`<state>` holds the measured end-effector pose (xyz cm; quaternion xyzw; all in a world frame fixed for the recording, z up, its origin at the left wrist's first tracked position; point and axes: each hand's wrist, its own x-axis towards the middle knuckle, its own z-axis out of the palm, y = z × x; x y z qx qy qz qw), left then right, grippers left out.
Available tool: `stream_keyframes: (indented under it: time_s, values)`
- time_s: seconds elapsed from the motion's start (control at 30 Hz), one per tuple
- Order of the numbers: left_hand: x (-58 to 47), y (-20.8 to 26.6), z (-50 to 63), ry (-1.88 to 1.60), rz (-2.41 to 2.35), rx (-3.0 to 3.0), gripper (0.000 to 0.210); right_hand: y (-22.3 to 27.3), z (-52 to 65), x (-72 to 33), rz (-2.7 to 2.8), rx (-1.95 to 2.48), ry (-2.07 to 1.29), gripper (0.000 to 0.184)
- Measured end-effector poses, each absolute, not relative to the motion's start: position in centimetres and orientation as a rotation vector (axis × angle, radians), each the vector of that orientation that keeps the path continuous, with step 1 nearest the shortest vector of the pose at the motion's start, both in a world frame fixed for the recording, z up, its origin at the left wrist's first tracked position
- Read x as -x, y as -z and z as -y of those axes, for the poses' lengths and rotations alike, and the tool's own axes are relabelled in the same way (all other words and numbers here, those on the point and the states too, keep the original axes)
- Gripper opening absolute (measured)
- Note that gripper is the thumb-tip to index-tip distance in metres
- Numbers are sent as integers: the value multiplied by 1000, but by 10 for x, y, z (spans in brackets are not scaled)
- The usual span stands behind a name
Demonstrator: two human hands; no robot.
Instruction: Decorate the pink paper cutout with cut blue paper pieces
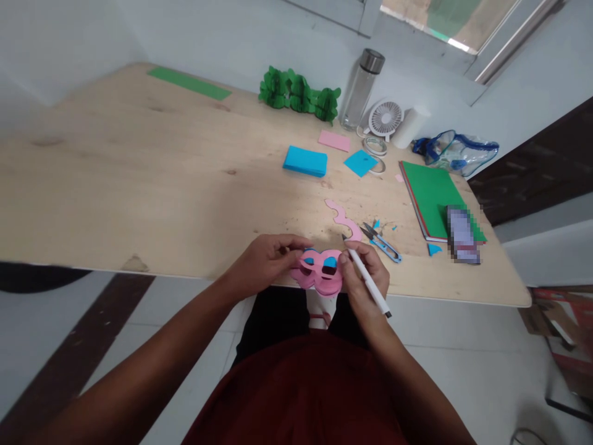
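At the table's front edge I hold a pink paper cutout with scalloped edges and openings, blue paper showing through and behind it. My left hand pinches its left side between thumb and fingers. My right hand grips its right side and also holds a white pen, whose dark tip points up and left. Just beyond the hands lies a wavy pink paper offcut. Small blue-handled thread snips rest to the right of it, among blue scraps.
Blue paper pieces and a pink sheet lie farther back. Along the wall stand a green paper garland, a glass bottle and a small fan. Tape rolls, green sheets and a blurred-out phone-like object are at right.
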<state>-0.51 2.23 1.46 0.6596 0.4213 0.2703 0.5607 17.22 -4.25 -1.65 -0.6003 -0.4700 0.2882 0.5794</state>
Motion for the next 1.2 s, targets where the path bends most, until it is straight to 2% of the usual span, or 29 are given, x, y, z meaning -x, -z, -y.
stream_keyframes:
  time_s: [0.87, 1.2]
  values:
    - [3, -4, -10, -869, -1113, -1454, 10, 18, 48, -167, 1070, 1447, -638, 18]
    - [8, 22, 4, -1004, -1133, -1546, 18, 17, 49, -164, 1039, 1436, -652, 17]
